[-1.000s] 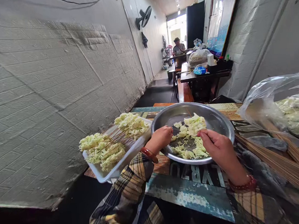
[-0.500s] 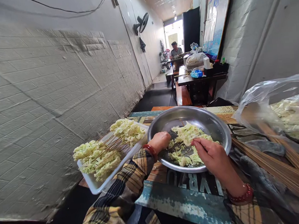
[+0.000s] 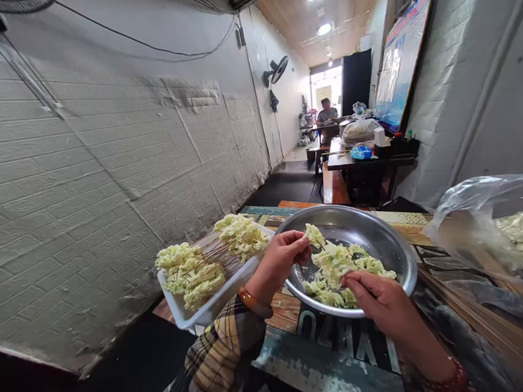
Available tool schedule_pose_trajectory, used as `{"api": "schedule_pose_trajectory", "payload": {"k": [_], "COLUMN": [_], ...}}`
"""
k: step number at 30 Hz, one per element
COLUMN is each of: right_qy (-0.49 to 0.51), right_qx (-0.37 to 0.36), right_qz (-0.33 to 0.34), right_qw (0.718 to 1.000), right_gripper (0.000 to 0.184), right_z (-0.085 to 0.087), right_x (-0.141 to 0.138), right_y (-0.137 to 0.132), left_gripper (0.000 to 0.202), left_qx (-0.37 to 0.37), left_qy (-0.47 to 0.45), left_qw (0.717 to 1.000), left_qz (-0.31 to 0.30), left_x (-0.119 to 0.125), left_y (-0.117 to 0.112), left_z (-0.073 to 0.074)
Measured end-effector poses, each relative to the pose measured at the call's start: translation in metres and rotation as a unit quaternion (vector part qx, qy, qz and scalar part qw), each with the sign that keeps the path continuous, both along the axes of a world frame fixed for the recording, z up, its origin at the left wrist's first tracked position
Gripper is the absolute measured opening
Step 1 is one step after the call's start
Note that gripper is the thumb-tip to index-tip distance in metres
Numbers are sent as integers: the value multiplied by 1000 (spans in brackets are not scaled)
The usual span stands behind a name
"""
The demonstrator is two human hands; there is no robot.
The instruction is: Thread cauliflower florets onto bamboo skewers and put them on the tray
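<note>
Over the steel basin (image 3: 404, 251), my left hand (image 3: 288, 251) pinches a small cauliflower floret (image 3: 314, 235) between thumb and fingertips. My right hand (image 3: 378, 295) is closed at the near side of the basin on a skewer of cauliflower (image 3: 333, 261); the stick itself is mostly hidden by the florets and fingers. The two hands are close together, with the floret just beyond the skewer's far end. Loose cauliflower pieces (image 3: 375, 265) lie in the basin below. Left of it, a white tray (image 3: 207, 312) holds finished-looking cauliflower skewers (image 3: 193, 274) in two facing bunches.
Bare bamboo skewers (image 3: 482, 299) lie on the table right of the basin, beside a clear plastic bag (image 3: 457, 217) with more cauliflower. A brick-patterned wall (image 3: 87, 234) runs along the left. Farther off, a person (image 3: 326, 113) sits beyond another table (image 3: 344, 160).
My left hand has come up out of the basin with a floret and moved toward the skewer in my right hand. The view has tilted upward and turned slightly left.
</note>
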State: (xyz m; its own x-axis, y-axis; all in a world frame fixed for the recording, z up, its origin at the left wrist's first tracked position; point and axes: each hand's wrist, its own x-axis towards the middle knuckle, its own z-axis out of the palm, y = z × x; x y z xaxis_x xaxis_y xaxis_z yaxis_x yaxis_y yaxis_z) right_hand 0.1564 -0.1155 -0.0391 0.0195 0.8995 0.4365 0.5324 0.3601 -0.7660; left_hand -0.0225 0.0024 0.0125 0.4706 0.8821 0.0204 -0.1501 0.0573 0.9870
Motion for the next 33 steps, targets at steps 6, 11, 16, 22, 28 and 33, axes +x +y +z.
{"api": "schedule_pose_trajectory", "payload": {"k": [6, 11, 16, 22, 28, 33], "right_qy": [-21, -28, -37, -35, -43, -40], "right_qx": [8, 12, 17, 17, 14, 10], "right_qz": [22, 33, 28, 18, 20, 16], "right_qw": [1000, 999, 999, 999, 999, 999], "right_gripper": [35, 34, 35, 33, 34, 33], "right_z": [-5, -5, -5, -6, -3, -4], "right_x": [-1, -3, -4, -4, -5, -6], "right_y": [-1, -2, -2, -1, -3, -3], "left_gripper": [34, 36, 34, 30, 31, 33], "left_qx": [-30, -33, -41, -55, -76, -91], "left_qy": [-39, -39, -46, -61, -75, -86], "left_qw": [999, 998, 998, 997, 994, 992], "left_qz": [16, 27, 21, 4, 15, 20], "left_x": [-7, -11, -9, -8, -6, -7], "left_y": [-16, -21, -24, -25, -25, -24], "left_z": [11, 11, 10, 11, 10, 9]}}
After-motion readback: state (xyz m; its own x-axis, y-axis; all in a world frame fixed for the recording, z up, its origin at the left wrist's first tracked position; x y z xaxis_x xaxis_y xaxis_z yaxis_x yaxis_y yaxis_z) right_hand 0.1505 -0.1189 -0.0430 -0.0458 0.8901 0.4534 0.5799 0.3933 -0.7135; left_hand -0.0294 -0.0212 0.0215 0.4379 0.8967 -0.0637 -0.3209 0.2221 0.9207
